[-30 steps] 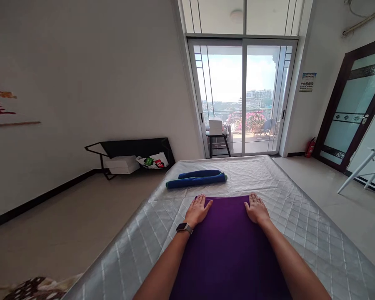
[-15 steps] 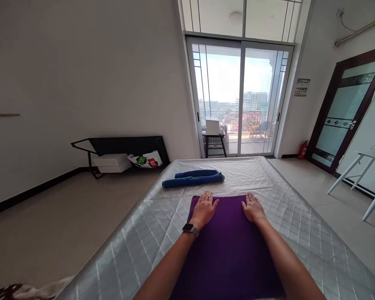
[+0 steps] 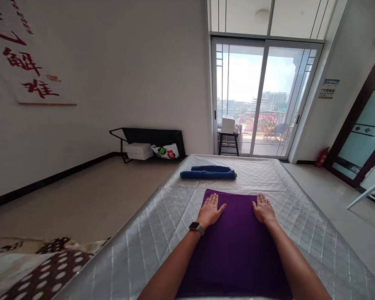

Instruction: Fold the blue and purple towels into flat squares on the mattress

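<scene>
A purple cloth (image 3: 237,246), folded into a flat rectangle, lies on the silver-grey quilted bed cover (image 3: 153,225). My left hand (image 3: 210,211) rests flat near its far left corner, fingers spread, a watch (image 3: 196,226) on the wrist. On the far right corner lies my right hand (image 3: 263,209), palm down with the thumb apart. Neither hand grips the cloth. Beyond them are two rolled blue cloths (image 3: 208,175), side by side across the bed.
Brown polka-dot fabric (image 3: 54,271) lies at the lower left. By the wall, a black folded frame (image 3: 153,135) stands behind white boxes (image 3: 138,151) and a printed bag (image 3: 166,151). A dark stool (image 3: 228,141) is before the sliding glass door (image 3: 237,96). A fire extinguisher (image 3: 322,157) stands right.
The view has turned left, so the room sits further right and a wall scroll shows. Both hands stay flat on the purple cloth, nearly unmoved on it; a lower layer now shows at its far-left edge.
</scene>
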### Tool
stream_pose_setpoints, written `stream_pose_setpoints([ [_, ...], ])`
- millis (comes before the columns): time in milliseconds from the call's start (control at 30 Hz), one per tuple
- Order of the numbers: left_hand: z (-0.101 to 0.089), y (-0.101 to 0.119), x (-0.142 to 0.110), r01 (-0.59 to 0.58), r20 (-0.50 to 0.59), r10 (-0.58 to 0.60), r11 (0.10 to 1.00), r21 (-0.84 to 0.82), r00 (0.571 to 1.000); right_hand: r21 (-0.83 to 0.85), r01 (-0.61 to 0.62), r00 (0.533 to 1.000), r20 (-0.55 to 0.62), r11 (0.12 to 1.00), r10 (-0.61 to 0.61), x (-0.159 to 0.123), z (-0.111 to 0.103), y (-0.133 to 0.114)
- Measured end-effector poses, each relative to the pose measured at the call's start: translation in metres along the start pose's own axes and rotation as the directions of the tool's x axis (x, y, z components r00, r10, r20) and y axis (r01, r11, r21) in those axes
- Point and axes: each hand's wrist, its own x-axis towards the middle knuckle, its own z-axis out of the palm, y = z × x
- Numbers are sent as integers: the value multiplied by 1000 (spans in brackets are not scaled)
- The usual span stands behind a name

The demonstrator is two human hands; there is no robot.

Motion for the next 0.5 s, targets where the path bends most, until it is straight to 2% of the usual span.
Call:
stream_pose_setpoints([
  [67,-2,-24,-4,64,-26,-63,998,10,998,-5,-3,1000,6,1000,3,-1,-3,-1],
  [133,-3,-34,-5,98,-28,-97,995,18,995,-4,-7,1000,16,1000,7,-2,-7,-2],
  [333,-6,-29,-3,97,17,-98,994,51,995,17,-11,998,63,1000,10,-17,-18,-2],
  [500,-9,-28,-1,104,24,-106,993,61,994,24,58,996,69,998,-60,-46,-9,6],
])
